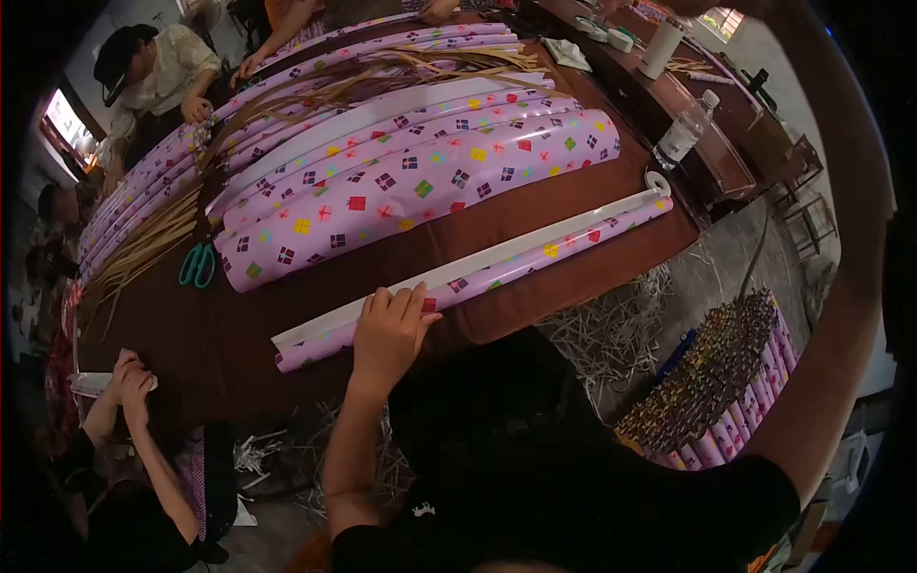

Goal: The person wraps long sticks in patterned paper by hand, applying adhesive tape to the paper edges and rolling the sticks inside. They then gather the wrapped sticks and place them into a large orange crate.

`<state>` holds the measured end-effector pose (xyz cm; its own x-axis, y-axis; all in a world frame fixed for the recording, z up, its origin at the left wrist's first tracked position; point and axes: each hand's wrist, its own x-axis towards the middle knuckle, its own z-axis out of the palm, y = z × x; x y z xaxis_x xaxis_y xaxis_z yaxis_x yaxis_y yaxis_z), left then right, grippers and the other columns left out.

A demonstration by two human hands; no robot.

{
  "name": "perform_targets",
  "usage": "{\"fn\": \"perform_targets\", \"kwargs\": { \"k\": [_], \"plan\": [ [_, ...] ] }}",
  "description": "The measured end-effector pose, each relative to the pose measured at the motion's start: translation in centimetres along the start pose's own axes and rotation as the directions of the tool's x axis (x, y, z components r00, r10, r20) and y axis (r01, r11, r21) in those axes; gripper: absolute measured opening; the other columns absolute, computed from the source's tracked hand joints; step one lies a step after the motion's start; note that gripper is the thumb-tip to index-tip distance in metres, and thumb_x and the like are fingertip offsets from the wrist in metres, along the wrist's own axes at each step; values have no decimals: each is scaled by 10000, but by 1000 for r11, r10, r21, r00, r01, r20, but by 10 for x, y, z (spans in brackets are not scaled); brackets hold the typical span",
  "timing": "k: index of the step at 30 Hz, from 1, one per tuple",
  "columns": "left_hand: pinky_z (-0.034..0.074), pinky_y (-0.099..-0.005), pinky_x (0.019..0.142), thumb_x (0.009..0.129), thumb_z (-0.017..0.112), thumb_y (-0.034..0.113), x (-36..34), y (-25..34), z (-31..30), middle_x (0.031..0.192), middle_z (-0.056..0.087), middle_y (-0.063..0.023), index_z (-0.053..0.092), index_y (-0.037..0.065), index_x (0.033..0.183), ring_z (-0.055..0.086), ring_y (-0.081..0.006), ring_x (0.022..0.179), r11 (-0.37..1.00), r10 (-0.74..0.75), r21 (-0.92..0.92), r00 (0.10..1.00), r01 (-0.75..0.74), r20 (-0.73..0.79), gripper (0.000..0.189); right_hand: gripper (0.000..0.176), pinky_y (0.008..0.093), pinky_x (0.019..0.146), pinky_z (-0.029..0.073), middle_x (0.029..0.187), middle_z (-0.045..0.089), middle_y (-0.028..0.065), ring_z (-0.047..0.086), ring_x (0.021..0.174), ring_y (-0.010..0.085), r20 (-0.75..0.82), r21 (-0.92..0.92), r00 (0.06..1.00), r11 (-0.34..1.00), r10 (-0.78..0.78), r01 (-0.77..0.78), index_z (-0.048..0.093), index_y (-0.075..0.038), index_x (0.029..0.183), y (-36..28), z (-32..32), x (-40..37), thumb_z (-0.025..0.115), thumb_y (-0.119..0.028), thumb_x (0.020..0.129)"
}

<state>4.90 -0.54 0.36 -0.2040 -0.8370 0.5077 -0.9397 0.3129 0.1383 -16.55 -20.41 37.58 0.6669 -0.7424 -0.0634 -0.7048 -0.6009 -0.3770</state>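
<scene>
My left hand point(387, 334) is closed over a rolled sheet of pink wrapping paper point(516, 268) printed with small gift boxes. The roll lies slantwise along the near side of the brown-covered table point(382, 256), with a strip of white underside showing along its upper edge. A small white paper ring point(657, 183) is at its far right end. My right arm is raised along the right side, close to the camera. Only a sliver of my right hand point(731, 7) shows at the top edge, its fingers cut off from view.
Behind the roll lies a stack of patterned paper point(411, 181). Teal-handled scissors point(198, 266), brown strips point(158, 234) and a water bottle point(686, 132) are on the tables. Finished rolls point(726, 420) and shredded paper point(611, 329) lie below right. Co-workers' hands point(134, 387) are at left and back.
</scene>
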Motion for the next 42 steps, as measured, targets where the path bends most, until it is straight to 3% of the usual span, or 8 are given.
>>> {"fn": "perform_targets", "kwargs": {
  "k": [6,10,13,22,24,27,33,42],
  "plan": [
    [457,-374,741,806,737,309,-2,0,2,937,596,-83,632,1,1149,520,-266,802,999,-32,-9,999,32,12,473,234,224,444,334,597,508,-14,442,512,56,511,596,859,733,-31,-328,671,-25,1023,39,192,-20,617,-237,943],
    [461,-399,775,888,587,492,-2,-1,-3,958,593,-107,604,-2,1230,526,-287,850,999,-33,-25,999,33,15,602,217,233,453,360,596,545,10,490,508,70,718,536,696,634,6,-558,665,-18,986,52,264,-35,605,-225,959],
    [464,-410,801,944,424,592,-6,-2,0,968,596,-136,583,-10,1288,525,-304,895,997,-53,-58,998,54,26,711,237,242,440,362,572,545,20,491,481,81,673,568,736,688,-73,-451,657,-10,985,60,294,-35,600,-239,966],
    [493,-388,782,908,600,227,-4,3,10,899,638,-86,680,29,1160,558,-271,858,995,-102,-26,991,100,-90,330,295,317,459,457,586,594,63,587,487,167,729,423,677,842,-97,-335,671,-24,916,68,302,-33,617,-313,950],
    [502,-383,762,885,609,203,-4,2,12,893,635,-85,693,38,1116,561,-265,862,995,-104,-17,990,102,-93,296,379,387,488,481,606,616,128,608,502,273,425,126,733,836,-531,533,680,-46,792,71,303,-22,645,-404,911],
    [507,-380,766,859,630,197,-2,3,9,920,637,-79,698,43,1072,568,-265,872,990,-139,-40,988,137,-67,272,438,402,553,499,613,613,143,620,570,317,33,35,815,815,-579,578,683,-51,711,53,307,23,668,-460,869],
    [503,-400,809,840,661,213,-6,2,17,974,638,-76,691,56,1053,586,-279,929,992,-112,46,989,116,-96,266,357,361,567,485,636,640,133,619,569,236,272,469,882,853,-386,229,722,6,829,5,356,84,682,-346,873],
    [523,-402,769,882,618,441,-8,2,6,992,640,-88,676,23,1076,592,-280,977,995,-104,-20,993,103,-58,465,194,234,632,454,748,654,7,549,672,63,502,851,587,485,-636,-202,693,-14,867,-30,341,108,626,-186,927]
  ]
}}
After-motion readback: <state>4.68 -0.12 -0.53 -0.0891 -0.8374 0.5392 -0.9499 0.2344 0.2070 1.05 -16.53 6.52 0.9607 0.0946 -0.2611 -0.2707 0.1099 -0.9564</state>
